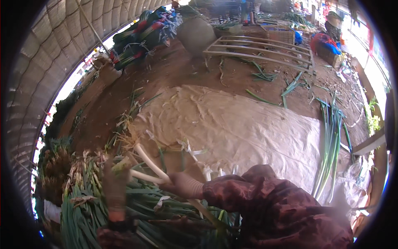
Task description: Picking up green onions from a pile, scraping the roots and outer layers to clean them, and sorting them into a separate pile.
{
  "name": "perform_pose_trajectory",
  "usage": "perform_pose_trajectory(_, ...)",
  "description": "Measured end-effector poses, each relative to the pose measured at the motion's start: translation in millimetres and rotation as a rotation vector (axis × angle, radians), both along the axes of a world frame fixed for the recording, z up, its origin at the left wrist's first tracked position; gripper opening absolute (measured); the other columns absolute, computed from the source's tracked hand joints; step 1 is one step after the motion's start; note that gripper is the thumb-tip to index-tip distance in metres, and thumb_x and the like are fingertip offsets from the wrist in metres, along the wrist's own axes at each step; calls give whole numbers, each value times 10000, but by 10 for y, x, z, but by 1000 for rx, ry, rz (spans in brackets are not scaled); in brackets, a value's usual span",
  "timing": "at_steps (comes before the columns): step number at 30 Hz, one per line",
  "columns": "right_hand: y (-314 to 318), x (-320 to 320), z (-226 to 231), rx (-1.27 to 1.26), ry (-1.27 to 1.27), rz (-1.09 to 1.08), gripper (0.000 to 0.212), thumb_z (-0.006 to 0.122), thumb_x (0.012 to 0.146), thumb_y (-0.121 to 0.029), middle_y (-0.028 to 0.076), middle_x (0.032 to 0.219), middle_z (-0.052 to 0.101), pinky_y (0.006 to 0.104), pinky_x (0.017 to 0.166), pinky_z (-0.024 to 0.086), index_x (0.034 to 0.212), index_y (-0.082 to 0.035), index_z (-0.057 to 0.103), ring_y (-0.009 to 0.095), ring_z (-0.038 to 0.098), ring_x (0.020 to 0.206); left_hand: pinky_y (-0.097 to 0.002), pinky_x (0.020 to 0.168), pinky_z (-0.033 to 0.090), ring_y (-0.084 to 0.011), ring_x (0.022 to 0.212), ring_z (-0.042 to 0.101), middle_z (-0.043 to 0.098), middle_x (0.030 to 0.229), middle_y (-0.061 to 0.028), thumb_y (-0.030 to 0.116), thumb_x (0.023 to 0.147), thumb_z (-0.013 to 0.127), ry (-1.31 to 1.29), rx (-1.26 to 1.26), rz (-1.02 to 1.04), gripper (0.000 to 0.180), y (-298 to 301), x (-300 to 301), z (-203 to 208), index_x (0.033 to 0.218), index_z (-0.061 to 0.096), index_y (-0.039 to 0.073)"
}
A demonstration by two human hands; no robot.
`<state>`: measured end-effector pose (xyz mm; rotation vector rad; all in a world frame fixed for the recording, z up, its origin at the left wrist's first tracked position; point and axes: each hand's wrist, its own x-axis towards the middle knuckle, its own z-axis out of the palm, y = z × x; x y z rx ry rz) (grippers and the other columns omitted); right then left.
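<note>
My right hand [181, 185], in a beige glove with a ribbed cuff, is closed around the pale stems of a couple of long green onions [151, 161]. Their white ends point up and left, and one carries a tuft of brown roots [132, 140]. Smeared by motion, my left hand [114, 182] is beside the lower stem's end; its fingers cannot be made out. Beneath both hands lies a heap of green onions [141, 207] with long dark green leaves. More stand bunched at the left, their pale tops [78, 172] upward.
A wrinkled beige sheet [232, 124] covers the ground ahead. Loose green leaves [329, 145] lie along its right edge. Farther off are a slatted metal frame [261, 52], a large pale sack [195, 35] and stacked green bundles [145, 35]. Quilted covering [37, 70] curves along the left.
</note>
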<state>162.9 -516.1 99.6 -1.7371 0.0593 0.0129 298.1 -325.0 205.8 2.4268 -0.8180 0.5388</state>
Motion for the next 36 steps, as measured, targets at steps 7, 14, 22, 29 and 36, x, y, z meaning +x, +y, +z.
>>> perform_pose_trajectory(7,-13,-67,225,-1,45,102,432,650,890,-396,183,916,695,418,819,502,1102,-19,657,319,671,889,-332,833,492,-162,917,611,674,1002,-92,176,885,720,458,-239,-185,360,-697,-291,275,1168,584,0)
perform_pose_trajectory(14,57,-34,117,28,-23,125,438,659,881,-387,186,939,689,421,832,495,1115,-17,649,315,667,902,-288,635,514,-119,711,611,657,826,-33,144,884,707,294,-405,-79,168,-511,483,212,960,655,3)
perform_pose_trajectory(22,80,18,244,82,-15,-17,441,670,868,-386,201,1010,695,423,877,498,1130,-32,662,332,670,983,-378,1027,453,-264,1244,549,541,1365,-188,88,836,712,-211,-290,-47,589,553,1097,616,1374,490,-4)
perform_pose_trajectory(29,165,186,121,-64,-219,36,415,640,910,-345,153,899,685,386,824,512,1153,-9,617,246,670,862,-514,1211,144,-354,1452,269,467,1406,-177,233,743,734,-749,1017,-430,658,-504,-756,314,1340,498,91)
perform_pose_trajectory(36,104,86,208,61,-211,105,457,663,885,-309,181,1010,683,398,855,499,1249,-46,575,250,653,926,-490,943,420,-276,937,625,639,870,-80,232,753,634,-712,1104,-578,142,-552,-178,561,848,620,127)
